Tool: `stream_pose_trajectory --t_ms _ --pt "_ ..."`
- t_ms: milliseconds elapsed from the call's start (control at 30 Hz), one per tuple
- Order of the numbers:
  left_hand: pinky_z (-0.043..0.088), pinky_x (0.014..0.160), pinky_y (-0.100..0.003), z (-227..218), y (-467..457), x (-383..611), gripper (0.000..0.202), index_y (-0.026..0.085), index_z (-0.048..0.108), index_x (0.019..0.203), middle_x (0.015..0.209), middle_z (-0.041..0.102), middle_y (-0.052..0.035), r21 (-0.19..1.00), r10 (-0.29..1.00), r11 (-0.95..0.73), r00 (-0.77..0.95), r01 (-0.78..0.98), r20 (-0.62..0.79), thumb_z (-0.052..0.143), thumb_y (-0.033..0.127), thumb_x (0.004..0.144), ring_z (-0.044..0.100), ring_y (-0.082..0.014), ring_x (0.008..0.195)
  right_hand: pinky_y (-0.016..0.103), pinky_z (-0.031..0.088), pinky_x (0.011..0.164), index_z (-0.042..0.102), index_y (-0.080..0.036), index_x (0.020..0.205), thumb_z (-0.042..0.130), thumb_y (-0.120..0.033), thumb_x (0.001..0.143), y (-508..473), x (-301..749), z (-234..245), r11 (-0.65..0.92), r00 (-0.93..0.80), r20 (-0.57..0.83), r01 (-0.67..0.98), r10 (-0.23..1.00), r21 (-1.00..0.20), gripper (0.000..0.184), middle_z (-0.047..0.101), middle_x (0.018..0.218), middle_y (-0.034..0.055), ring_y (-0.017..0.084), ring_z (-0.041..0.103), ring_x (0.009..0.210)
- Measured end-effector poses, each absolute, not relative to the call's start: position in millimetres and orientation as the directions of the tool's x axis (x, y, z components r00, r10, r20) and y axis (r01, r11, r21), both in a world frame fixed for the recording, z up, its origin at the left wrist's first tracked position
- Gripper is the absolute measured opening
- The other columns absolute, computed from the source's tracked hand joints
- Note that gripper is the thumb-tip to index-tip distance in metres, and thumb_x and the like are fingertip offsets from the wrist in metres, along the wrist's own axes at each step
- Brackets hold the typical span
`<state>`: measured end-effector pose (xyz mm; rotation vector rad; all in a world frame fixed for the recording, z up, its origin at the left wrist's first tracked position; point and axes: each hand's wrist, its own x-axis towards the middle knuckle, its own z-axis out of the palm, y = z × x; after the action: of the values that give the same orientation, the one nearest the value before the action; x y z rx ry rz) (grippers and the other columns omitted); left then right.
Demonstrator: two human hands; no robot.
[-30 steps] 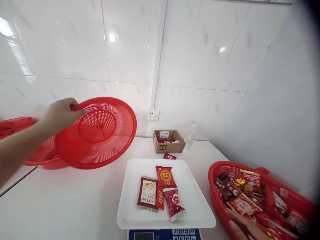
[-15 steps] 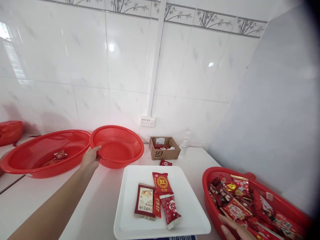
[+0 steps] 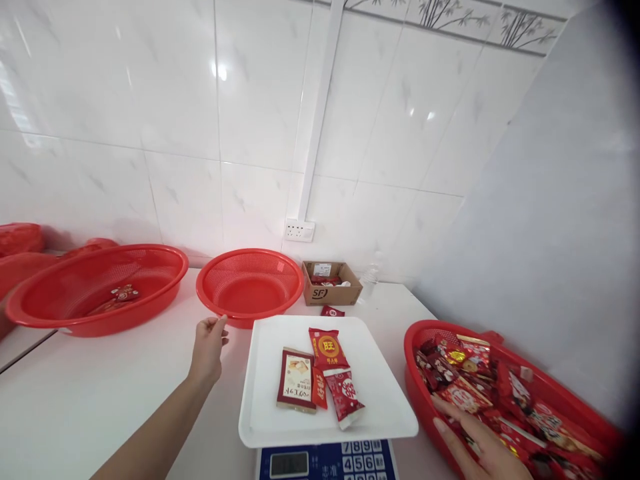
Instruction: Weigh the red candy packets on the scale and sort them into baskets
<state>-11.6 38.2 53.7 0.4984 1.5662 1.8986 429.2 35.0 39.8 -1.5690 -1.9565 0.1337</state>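
My left hand hovers over the white counter just in front of a round red mesh basket, fingers loosely apart and holding nothing. My right hand lies flat, fingers stretched, on the snack packets in a red basket at the right. Between the hands, a white tray sits on a blue scale and carries several red snack packets.
A large oval red basket with a few packets stands at the left, more red baskets behind it. A small cardboard box and a loose red packet sit by the tiled wall, below a socket.
My left hand set the round basket down beside the oval one, let go of its rim and drew back toward me. My right hand stayed on the packets at the right.
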Motion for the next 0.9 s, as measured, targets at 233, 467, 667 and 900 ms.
stream_pose_trajectory --t_ms 233,467,667,900 --pt "0.047 0.076 -0.032 82 -3 44 0.020 0.025 0.057 0.099 0.095 0.060 -0.0011 0.898 0.978 -0.117 -0.107 0.424 0.178 0.056 0.034 0.081 0.056 -0.0190 0.087 0.040 0.036 0.104 0.058 -0.023 0.120 0.041 -0.046 0.088 21 343 83 0.405 -0.355 0.196 0.770 0.914 -0.493 0.043 0.053 0.130 0.0075 0.022 0.045 0.123" --pt "0.033 0.102 -0.053 80 -2 82 0.052 0.026 0.044 0.128 0.141 0.037 -0.0102 0.371 0.886 -0.457 0.450 0.808 0.112 0.062 0.035 0.080 0.028 -0.0331 0.131 0.042 0.022 0.110 0.043 -0.022 0.134 0.052 -0.037 0.084 32 287 86 0.475 -0.559 0.004 0.701 0.829 -0.532 0.053 0.022 0.150 0.0071 0.024 0.018 0.137" --pt "0.046 0.087 -0.044 76 4 86 0.022 0.022 0.058 0.105 0.120 0.057 -0.0079 0.234 0.879 -0.471 0.432 0.851 0.199 0.045 0.016 0.088 0.051 -0.0259 0.110 0.043 0.024 0.110 0.058 -0.022 0.119 0.048 -0.027 0.086 39 284 77 0.541 -0.613 0.080 0.620 0.786 -0.568 0.035 0.035 0.145 0.0075 0.023 0.021 0.137" --pt "0.049 0.084 -0.033 91 12 67 0.039 0.022 0.050 0.119 0.118 0.059 -0.0058 0.398 0.936 -0.309 0.201 0.864 0.290 0.034 0.008 0.086 0.056 -0.0195 0.103 0.043 0.026 0.109 0.061 -0.023 0.115 0.049 -0.024 0.084 37 287 71 0.517 -0.569 0.132 0.594 0.812 -0.617 0.033 0.040 0.142 0.0067 0.023 0.026 0.135"
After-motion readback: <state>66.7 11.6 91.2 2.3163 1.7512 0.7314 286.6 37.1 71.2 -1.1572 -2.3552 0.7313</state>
